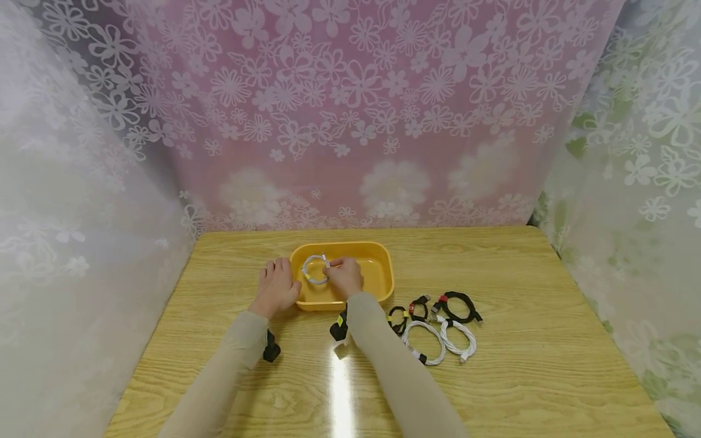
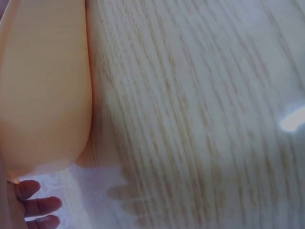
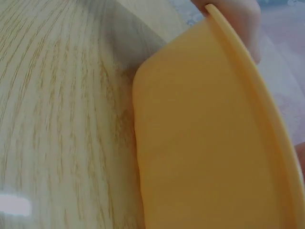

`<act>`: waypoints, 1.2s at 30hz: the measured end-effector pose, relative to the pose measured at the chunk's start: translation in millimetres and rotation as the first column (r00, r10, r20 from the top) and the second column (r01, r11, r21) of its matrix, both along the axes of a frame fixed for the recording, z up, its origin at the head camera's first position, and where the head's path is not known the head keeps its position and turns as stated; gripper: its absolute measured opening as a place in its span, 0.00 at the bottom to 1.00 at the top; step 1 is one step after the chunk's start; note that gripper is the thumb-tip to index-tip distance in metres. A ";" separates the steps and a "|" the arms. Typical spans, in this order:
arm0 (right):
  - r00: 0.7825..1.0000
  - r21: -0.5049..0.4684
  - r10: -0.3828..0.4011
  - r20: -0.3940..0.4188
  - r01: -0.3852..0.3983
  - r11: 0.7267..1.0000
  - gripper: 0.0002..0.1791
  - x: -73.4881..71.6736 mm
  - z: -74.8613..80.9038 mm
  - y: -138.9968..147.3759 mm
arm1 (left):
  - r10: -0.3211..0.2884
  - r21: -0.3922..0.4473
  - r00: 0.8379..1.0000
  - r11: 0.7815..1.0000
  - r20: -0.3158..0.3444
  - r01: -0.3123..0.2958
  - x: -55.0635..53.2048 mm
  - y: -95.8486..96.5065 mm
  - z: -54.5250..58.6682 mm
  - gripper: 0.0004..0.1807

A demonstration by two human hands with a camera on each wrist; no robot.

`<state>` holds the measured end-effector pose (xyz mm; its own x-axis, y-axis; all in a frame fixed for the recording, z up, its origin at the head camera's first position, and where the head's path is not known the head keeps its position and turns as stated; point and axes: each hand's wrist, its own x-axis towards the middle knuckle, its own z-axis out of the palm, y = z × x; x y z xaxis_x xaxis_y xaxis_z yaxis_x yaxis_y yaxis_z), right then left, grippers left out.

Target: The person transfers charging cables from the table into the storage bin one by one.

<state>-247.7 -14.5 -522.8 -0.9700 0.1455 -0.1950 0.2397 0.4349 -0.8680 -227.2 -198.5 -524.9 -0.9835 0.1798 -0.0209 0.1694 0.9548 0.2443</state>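
And here in the middle of the frame, the right hand (image 1: 345,278) dips into the yellow tray (image 1: 323,306), fingers apparently pinching the right edge of a white coiled cable (image 1: 304,269) towards the tray's left end, a hold that should keep the loop round. On the left, the left hand (image 1: 276,288) is at the tray's end, thumb against the rim, probably to steady it; its fingertips sit slightly apart at lower left in the left wrist view, but I cannot tell whether they grip. Below and right of the tray, five more coils lie close together on the surface (image 1: 547,340), handy for the right arm: black ones above, two white cables (image 1: 424,323) below, with bands that likely stop them unwinding.
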 end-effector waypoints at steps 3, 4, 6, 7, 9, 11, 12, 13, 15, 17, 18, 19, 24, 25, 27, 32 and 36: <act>1.000 0.004 0.027 0.012 -0.027 1.000 0.08 -2.5 -1.8 -3.1 | 0.000 -0.004 1.000 1.000 -0.007 0.000 0.0 -0.7 -0.3 0.17; 0.999 0.004 0.036 0.020 -0.036 0.999 0.07 -3.3 -2.2 -4.1 | -0.001 -0.006 1.000 1.000 -0.010 0.001 -0.1 -1.1 -0.6 0.17; 0.998 0.015 0.056 0.033 -0.056 0.998 0.07 -5.4 -3.1 -6.2 | -0.004 -0.006 1.000 1.000 -0.014 0.004 0.2 -1.7 -0.8 0.16; 0.997 0.026 0.062 0.041 -0.063 0.998 0.06 -6.4 -3.4 -6.8 | -0.006 -0.003 1.000 1.000 -0.016 0.006 0.2 -1.6 -0.9 0.16; 0.996 0.049 0.069 0.056 -0.072 0.996 0.06 -7.8 -3.2 -7.9 | -0.007 -0.007 1.000 1.000 -0.017 0.007 0.4 -1.3 -0.8 0.15; 0.995 0.068 0.070 0.069 -0.074 0.995 0.06 -9.7 -3.3 -8.7 | -0.009 -0.005 1.000 1.000 -0.020 0.009 0.6 -0.7 -0.3 0.15; 0.995 0.081 0.065 0.072 -0.070 0.994 0.06 -10.1 -3.0 -9.0 | -0.009 -0.006 1.000 1.000 -0.021 0.009 0.6 -0.4 -0.1 0.16; 0.995 0.091 0.061 0.076 -0.068 0.994 0.06 -10.9 -2.9 -9.1 | -0.009 -0.006 1.000 1.000 -0.020 0.009 0.8 0.0 0.3 0.16; 0.995 0.106 0.053 0.079 -0.061 0.992 0.06 -11.7 -2.0 -9.4 | -0.008 -0.007 1.000 1.000 -0.022 0.008 1.2 0.5 0.6 0.17; 0.996 0.122 0.046 0.082 -0.055 0.991 0.06 -11.3 -0.7 -10.2 | -0.007 -0.012 1.000 1.000 -0.027 0.007 1.6 0.7 0.9 0.18; 0.996 0.126 0.044 0.084 -0.055 0.991 0.06 -11.8 -1.1 -10.5 | -0.006 -0.010 1.000 1.000 -0.028 0.006 1.8 0.7 1.1 0.18; 0.995 0.128 0.045 0.088 -0.056 0.990 0.06 -12.3 -1.5 -10.8 | -0.006 -0.010 1.000 1.000 -0.030 0.006 2.0 0.7 1.3 0.18; 0.994 0.159 0.052 0.095 -0.067 0.985 0.07 -15.5 -6.5 -12.1 | -0.002 0.008 0.999 1.000 -0.036 0.003 2.8 0.9 2.3 0.18; 0.994 0.170 0.053 0.094 -0.069 0.983 0.07 -15.9 -7.2 -12.2 | -0.002 0.011 0.999 1.000 -0.036 0.002 2.9 1.1 2.5 0.19; 0.994 0.186 0.057 0.092 -0.073 0.980 0.07 -17.2 -9.4 -12.3 | -0.002 0.013 0.999 1.000 -0.036 0.003 2.9 1.2 2.7 0.19; 0.994 0.182 0.062 0.087 -0.077 0.980 0.09 -17.7 -10.4 -12.7 | 0.000 -0.004 1.000 1.000 -0.028 0.000 3.6 1.2 3.1 0.18; 0.994 0.177 0.066 0.086 -0.080 0.981 0.10 -16.9 -8.4 -13.2 | 0.000 0.004 1.000 1.000 -0.021 0.000 3.8 0.8 4.6 0.19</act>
